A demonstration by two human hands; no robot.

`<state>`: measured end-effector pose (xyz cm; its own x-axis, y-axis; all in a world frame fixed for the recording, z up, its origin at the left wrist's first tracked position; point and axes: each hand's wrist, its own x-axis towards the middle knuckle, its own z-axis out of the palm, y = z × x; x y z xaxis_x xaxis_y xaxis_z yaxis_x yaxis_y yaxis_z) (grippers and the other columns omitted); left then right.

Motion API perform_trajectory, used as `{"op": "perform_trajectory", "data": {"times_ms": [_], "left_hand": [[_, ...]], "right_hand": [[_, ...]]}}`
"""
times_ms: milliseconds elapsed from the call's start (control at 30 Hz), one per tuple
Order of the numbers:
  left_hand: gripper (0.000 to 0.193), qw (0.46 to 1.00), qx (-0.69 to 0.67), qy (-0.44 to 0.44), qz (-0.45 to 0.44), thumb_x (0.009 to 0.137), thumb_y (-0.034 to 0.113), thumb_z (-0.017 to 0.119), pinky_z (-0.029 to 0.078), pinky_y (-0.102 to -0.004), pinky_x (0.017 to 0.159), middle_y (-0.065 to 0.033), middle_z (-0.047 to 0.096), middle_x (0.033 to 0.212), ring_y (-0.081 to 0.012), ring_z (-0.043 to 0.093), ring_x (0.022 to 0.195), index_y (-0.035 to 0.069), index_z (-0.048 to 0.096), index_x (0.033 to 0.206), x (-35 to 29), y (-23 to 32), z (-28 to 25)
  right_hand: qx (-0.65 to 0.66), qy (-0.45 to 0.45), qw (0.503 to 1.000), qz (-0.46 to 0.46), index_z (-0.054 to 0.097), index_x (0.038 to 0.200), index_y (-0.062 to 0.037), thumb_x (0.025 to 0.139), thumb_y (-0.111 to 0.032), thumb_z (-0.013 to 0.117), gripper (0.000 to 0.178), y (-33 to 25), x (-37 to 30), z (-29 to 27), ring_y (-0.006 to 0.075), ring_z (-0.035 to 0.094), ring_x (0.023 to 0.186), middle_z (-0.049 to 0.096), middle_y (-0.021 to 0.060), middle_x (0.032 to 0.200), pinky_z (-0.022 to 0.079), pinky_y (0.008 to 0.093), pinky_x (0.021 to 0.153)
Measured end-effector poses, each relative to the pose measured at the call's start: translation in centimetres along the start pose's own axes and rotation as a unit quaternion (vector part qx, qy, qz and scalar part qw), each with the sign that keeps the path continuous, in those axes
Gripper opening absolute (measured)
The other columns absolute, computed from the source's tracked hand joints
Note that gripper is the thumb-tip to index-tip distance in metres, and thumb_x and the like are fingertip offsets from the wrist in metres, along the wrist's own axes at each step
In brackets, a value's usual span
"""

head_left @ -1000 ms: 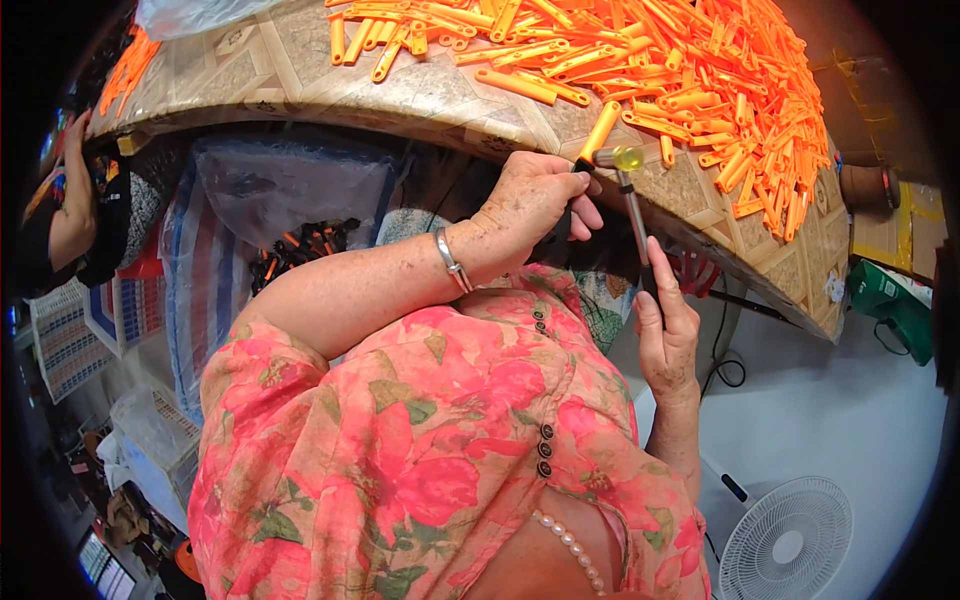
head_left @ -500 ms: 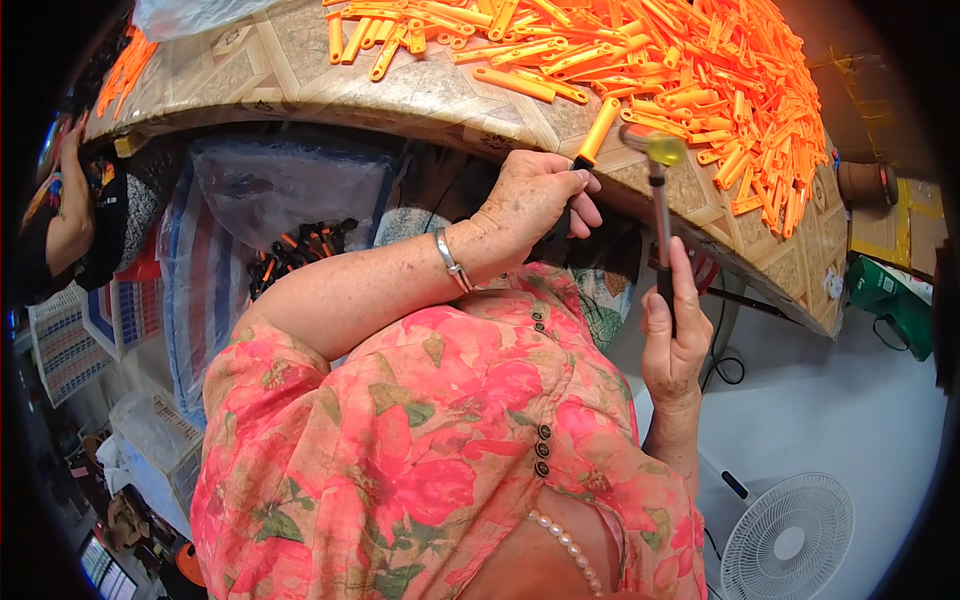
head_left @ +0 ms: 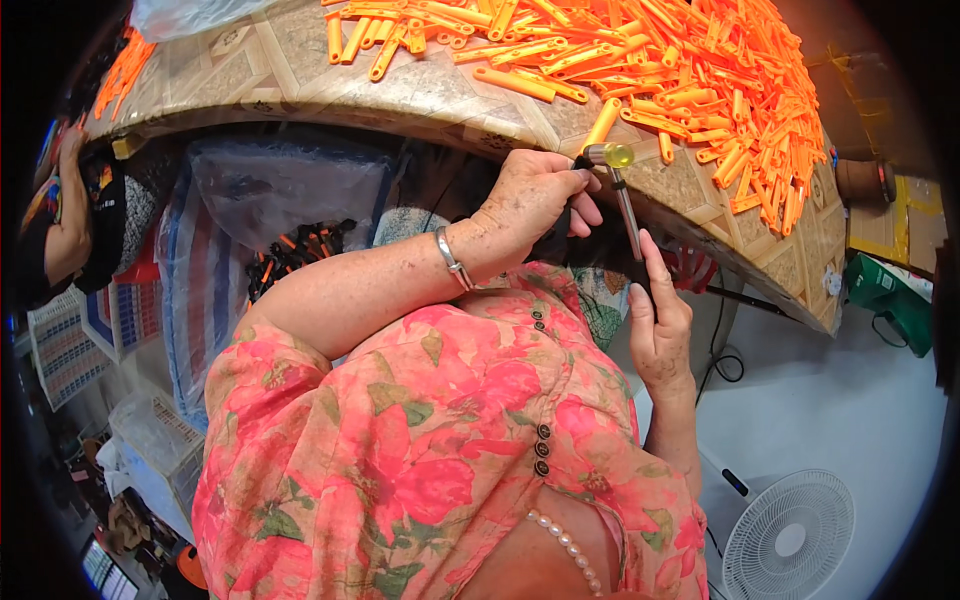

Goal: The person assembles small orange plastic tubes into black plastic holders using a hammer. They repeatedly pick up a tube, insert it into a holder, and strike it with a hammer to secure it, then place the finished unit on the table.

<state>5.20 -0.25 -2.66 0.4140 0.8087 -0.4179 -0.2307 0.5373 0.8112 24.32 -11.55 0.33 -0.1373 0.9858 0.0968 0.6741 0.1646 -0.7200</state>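
My left hand [head_left: 530, 205] is closed round the black part of an orange-and-black handle piece. The orange end [head_left: 602, 122] sticks out past my thumb, beside the table edge, and the rest is hidden in my fingers. My right hand [head_left: 662, 335] grips a small hammer [head_left: 627, 212] by its black grip, index finger stretched along it. The hammer has a metal shaft and a head with a translucent yellow face. Its head overlaps the piece where orange meets black, just by my left fingertips; whether they touch I cannot tell.
A large heap of orange handles [head_left: 660, 50] covers the patterned table [head_left: 290, 75]. Below it, a plastic-lined striped bag [head_left: 180, 290] holds black-and-orange pieces [head_left: 300, 250]. At the left is another person's arm [head_left: 68, 210]. A white fan [head_left: 790, 540] and green bag [head_left: 890, 300] are at the right.
The hammer has swung left, from apart from the piece to over its orange-black join, and my right hand has moved slightly left. My left hand has stayed in place.
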Motion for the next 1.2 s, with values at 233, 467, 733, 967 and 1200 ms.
{"op": "perform_trajectory", "data": {"times_ms": [233,467,733,967,1200], "left_hand": [[0.021,1.000,-0.019,0.002,-0.009,0.097,0.014,0.053,0.048,-0.0215,0.054,-0.0092,0.068,0.071,-0.0109,0.061,0.056,-0.003,0.066,0.097,-0.2,0.2,0.1],[0.022,1.000,-0.016,-0.002,0.006,0.097,0.015,0.053,0.048,-0.0217,0.054,-0.0086,0.068,0.071,-0.0107,0.062,0.057,-0.003,0.066,0.099,-0.1,0.0,0.1],[0.026,0.998,0.010,-0.065,0.012,0.100,0.017,0.051,0.049,-0.0215,0.058,-0.0056,0.066,0.073,-0.0090,0.061,0.060,-0.002,0.062,0.114,-0.9,0.0,-0.7],[0.032,0.983,0.061,-0.111,0.130,0.102,0.022,0.050,0.048,-0.0212,0.058,-0.0017,0.060,0.067,-0.0072,0.057,0.058,0.000,0.060,0.123,-1.6,0.6,-1.2],[0.028,0.962,0.191,-0.038,0.192,0.103,0.021,0.047,0.045,-0.0213,0.056,-0.0029,0.060,0.064,-0.0074,0.056,0.056,-0.001,0.061,0.112,-3.5,1.6,-3.4]], "right_hand": [[0.180,0.082,0.976,0.090,0.043,0.145,-0.0018,0.094,0.000,0.053,0.052,1.0,-1.5,0.9,0.0129,0.053,0.065,0.062,0.0060,0.084,0.049,0.0287,0.064],[0.062,0.015,0.997,0.046,0.046,0.144,-0.0071,0.092,0.003,0.054,0.054,0.6,-1.1,1.4,0.0152,0.058,0.073,0.068,0.0106,0.101,0.049,0.0279,0.070],[0.303,0.294,0.904,0.068,0.028,0.153,-0.0088,0.100,-0.009,0.050,0.057,1.7,-0.2,-1.4,0.0037,0.037,0.058,0.050,0.0008,0.080,0.031,0.0182,0.049],[0.132,0.450,0.867,0.169,0.031,0.150,-0.0018,0.096,-0.007,0.054,0.060,10.7,0.9,-9.4,0.0068,0.044,0.065,0.051,0.0011,0.081,0.037,0.0215,0.056],[-0.020,0.442,0.864,0.242,0.037,0.148,-0.0012,0.091,-0.016,0.056,0.061,20.3,1.4,-15.6,0.0193,0.056,0.100,0.058,0.0118,0.116,0.045,0.0309,0.087]]}}
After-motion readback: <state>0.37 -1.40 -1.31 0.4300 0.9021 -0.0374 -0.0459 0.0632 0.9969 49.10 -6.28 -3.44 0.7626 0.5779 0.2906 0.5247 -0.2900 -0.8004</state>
